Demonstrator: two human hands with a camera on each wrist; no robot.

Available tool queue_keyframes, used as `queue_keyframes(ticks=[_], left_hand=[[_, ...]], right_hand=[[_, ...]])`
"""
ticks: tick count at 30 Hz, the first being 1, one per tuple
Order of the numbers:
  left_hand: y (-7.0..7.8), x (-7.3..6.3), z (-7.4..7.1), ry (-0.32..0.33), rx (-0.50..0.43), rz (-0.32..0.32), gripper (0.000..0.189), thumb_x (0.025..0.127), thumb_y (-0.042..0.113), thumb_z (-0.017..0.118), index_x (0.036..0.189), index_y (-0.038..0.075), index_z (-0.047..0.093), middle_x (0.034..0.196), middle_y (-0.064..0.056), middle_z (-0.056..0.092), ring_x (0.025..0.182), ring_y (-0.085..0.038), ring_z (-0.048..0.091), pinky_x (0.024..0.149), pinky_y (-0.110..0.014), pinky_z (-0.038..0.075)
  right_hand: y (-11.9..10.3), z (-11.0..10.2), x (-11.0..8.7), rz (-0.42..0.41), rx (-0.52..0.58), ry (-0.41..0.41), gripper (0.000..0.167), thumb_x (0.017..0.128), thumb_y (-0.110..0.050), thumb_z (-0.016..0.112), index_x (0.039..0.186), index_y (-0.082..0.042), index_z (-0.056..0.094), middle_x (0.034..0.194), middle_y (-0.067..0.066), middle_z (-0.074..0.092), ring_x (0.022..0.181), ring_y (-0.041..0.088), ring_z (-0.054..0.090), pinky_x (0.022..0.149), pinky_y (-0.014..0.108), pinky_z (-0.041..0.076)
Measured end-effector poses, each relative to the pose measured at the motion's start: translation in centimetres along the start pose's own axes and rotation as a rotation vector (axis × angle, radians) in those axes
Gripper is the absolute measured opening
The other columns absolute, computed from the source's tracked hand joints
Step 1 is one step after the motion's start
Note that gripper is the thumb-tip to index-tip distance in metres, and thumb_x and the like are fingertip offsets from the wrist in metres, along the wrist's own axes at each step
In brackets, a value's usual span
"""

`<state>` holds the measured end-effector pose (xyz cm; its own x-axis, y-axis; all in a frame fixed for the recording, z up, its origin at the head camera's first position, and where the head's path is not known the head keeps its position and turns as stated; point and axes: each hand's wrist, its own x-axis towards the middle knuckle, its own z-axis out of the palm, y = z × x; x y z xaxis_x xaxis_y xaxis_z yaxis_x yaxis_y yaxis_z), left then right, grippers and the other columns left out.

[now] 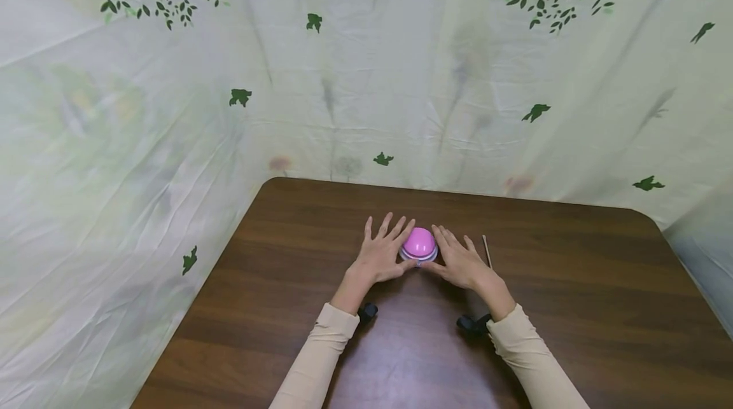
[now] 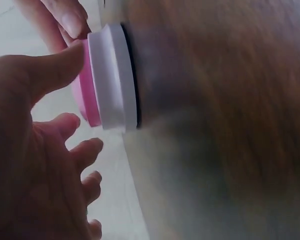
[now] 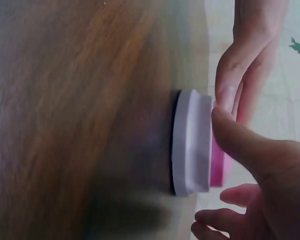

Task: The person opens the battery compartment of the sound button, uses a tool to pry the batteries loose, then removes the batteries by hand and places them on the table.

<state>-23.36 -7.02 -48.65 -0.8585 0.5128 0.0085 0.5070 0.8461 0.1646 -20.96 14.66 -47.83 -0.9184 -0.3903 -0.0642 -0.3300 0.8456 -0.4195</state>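
A pink dome on a round white base, like a large push button, sits on the brown table between both hands. To its left, the left hand has its fingers spread, the thumb at the near edge. The right hand mirrors it on the other side, fingers extended and thumb pointing inward. In the right wrist view, both thumbs meet or overlap at the pink rim beside the base; whether they press on it, I cannot tell. Neither hand curls around it.
A thin light stick lies just right of the right hand. Black wrist devices show at both cuffs. The wooden table has rounded far corners, and a white leaf-print cloth hangs behind it and to the left.
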Motion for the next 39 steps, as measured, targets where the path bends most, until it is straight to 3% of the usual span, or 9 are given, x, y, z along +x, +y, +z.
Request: queue_keyframes(ticks=[6,15,20,24,27,32,35,39], left_hand=[[0.7,0.3,0.0,-0.045,0.033,-0.027,0.084,0.100,0.056,0.058,0.167,0.022,0.020,0.170,-0.003,0.032,0.161,-0.032,0.017,0.127,-0.066,0.006],[1.4,0.4,-0.1,-0.018,0.000,-0.040,0.078,0.100,0.047,0.063,0.165,0.019,0.028,0.165,-0.005,0.041,0.157,-0.033,0.031,0.126,-0.067,0.009],[1.1,0.3,0.3,0.032,-0.066,-0.005,0.077,0.099,0.044,0.065,0.162,0.014,0.033,0.159,-0.009,0.050,0.150,-0.029,0.044,0.124,-0.070,0.013],[0.7,-0.1,0.3,0.073,-0.176,0.034,0.074,0.099,0.039,0.068,0.159,0.009,0.038,0.156,-0.012,0.053,0.145,-0.027,0.051,0.123,-0.070,0.016],[0.5,-0.4,-0.3,0.077,-0.328,0.045,0.069,0.100,0.034,0.068,0.158,0.006,0.041,0.157,-0.013,0.052,0.145,-0.028,0.051,0.124,-0.070,0.015],[0.8,-0.6,-1.8,0.069,-0.505,0.025,0.064,0.105,0.037,0.059,0.156,0.003,0.043,0.156,-0.016,0.052,0.144,-0.031,0.051,0.125,-0.066,0.018],[1.1,-0.7,-2.5,0.091,-0.555,0.008,0.063,0.106,0.040,0.057,0.155,0.003,0.046,0.152,-0.017,0.056,0.139,-0.032,0.056,0.123,-0.057,0.032],[1.5,-0.8,-3.2,0.137,-0.651,0.011,0.055,0.107,0.037,0.057,0.152,0.006,0.050,0.148,-0.016,0.060,0.131,-0.031,0.062,0.111,-0.048,0.049]], right_hand=[[-0.5,0.3,0.4,-0.007,0.002,-0.018,0.084,0.104,-0.041,0.060,0.159,0.010,0.022,0.164,0.030,0.031,0.153,0.043,0.032,0.120,0.074,0.017],[-0.6,0.7,0.9,0.006,-0.035,0.023,0.080,0.103,-0.039,0.061,0.155,0.012,0.028,0.156,0.032,0.043,0.146,0.043,0.044,0.116,0.074,0.025],[-0.3,0.9,0.9,-0.022,-0.030,0.055,0.075,0.103,-0.035,0.063,0.152,0.013,0.032,0.150,0.032,0.050,0.142,0.042,0.050,0.113,0.074,0.030],[0.2,1.0,0.5,-0.066,0.053,0.079,0.073,0.104,-0.030,0.062,0.154,0.014,0.031,0.153,0.032,0.048,0.141,0.043,0.051,0.113,0.071,0.032],[0.6,0.8,0.1,-0.118,0.159,0.120,0.072,0.105,-0.027,0.062,0.156,0.013,0.030,0.155,0.032,0.045,0.139,0.045,0.052,0.114,0.066,0.037],[0.8,-0.2,-0.7,-0.189,0.292,0.167,0.069,0.105,-0.028,0.062,0.162,-0.006,0.031,0.157,0.024,0.047,0.140,0.042,0.053,0.112,0.060,0.044],[0.8,-0.9,-1.0,-0.200,0.345,0.175,0.068,0.104,-0.031,0.064,0.162,-0.014,0.034,0.159,0.017,0.047,0.143,0.038,0.050,0.113,0.060,0.043],[0.7,-1.6,-1.3,-0.197,0.444,0.166,0.062,0.105,-0.030,0.062,0.160,-0.015,0.037,0.155,0.016,0.051,0.138,0.036,0.055,0.111,0.056,0.046]])
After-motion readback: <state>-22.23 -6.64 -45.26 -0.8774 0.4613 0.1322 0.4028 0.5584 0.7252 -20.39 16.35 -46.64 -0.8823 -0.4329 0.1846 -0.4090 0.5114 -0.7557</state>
